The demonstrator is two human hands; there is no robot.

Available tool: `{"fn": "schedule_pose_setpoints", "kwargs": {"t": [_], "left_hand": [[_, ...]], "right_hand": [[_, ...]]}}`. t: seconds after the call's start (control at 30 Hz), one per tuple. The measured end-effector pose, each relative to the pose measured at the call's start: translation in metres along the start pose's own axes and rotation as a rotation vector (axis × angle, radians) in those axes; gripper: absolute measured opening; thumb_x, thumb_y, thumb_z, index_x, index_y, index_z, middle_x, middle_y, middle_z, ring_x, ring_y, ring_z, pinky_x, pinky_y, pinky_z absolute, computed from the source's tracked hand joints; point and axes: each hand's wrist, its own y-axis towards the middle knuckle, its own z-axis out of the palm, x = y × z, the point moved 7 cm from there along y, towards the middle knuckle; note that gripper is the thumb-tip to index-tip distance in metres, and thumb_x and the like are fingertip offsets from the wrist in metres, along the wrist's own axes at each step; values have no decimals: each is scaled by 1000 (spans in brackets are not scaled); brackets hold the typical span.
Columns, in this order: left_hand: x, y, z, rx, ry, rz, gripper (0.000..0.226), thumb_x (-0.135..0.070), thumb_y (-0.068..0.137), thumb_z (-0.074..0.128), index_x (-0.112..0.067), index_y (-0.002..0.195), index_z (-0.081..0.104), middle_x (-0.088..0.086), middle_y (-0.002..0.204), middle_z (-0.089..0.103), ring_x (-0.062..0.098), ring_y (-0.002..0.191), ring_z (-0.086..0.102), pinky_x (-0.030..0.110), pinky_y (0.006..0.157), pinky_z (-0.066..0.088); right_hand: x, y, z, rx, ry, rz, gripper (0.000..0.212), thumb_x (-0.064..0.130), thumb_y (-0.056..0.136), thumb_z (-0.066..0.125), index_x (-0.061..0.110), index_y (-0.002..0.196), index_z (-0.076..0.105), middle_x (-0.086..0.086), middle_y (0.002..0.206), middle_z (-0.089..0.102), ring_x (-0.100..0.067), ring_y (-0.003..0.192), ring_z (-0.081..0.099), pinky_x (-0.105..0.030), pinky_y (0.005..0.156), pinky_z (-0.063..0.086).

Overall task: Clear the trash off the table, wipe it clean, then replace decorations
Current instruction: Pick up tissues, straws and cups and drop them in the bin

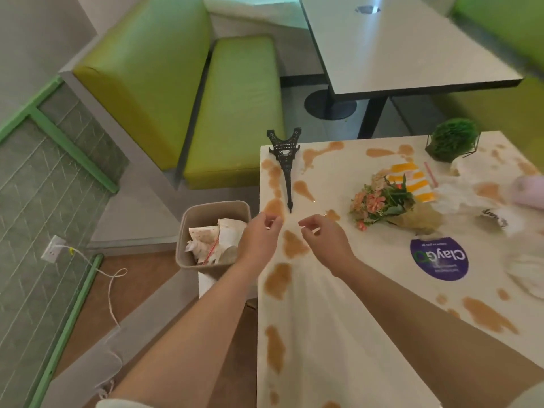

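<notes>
A white table (353,334) is smeared with several brown stains. On its far left corner lies a black Eiffel Tower model (286,160), tipped on its side. A small flower bouquet (385,201) lies mid-table next to an orange-striped paper wrapper (415,184). Crumpled white paper (482,201) sits at the right. A beige trash bin (212,213) holding crumpled paper stands left of the table. My left hand (259,237) hovers at the table's left edge by the bin, fingers loosely curled, holding nothing. My right hand (323,237) hovers over the table, fingers relaxed and empty.
A round green plant ball (453,138) stands at the table's far right. A purple round sticker (438,257) is on the tabletop. A pink object (530,189) lies at the right edge. A green bench (235,107) and another table (397,45) stand beyond.
</notes>
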Motion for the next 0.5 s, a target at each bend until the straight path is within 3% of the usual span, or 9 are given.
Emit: {"fn": "schedule_pose_setpoints", "kwargs": {"t": [0.17,0.37,0.5], "left_hand": [[-48,-2,44,58,27,73,21,-43,98,50,-29,109,61,-12,105,63,9,93,59,28,71,46],[-98,-9,105,121,14,115,19,-41,98,51,-30,107,63,-15,101,63,5,89,57,28,74,45],[-125,-11,148,152,19,133,18,-37,98,52,-26,106,64,-14,94,63,10,88,59,31,76,48]], "right_hand": [[-16,-3,-73,-194,57,17,15,21,95,55,22,103,68,11,91,60,-4,81,54,-18,63,38],[-55,2,-148,-314,103,73,7,20,95,57,23,99,63,13,85,59,-1,75,54,-15,56,35],[-85,17,-190,-327,65,100,12,19,95,55,20,103,63,8,89,61,-4,75,56,-20,58,40]]}}
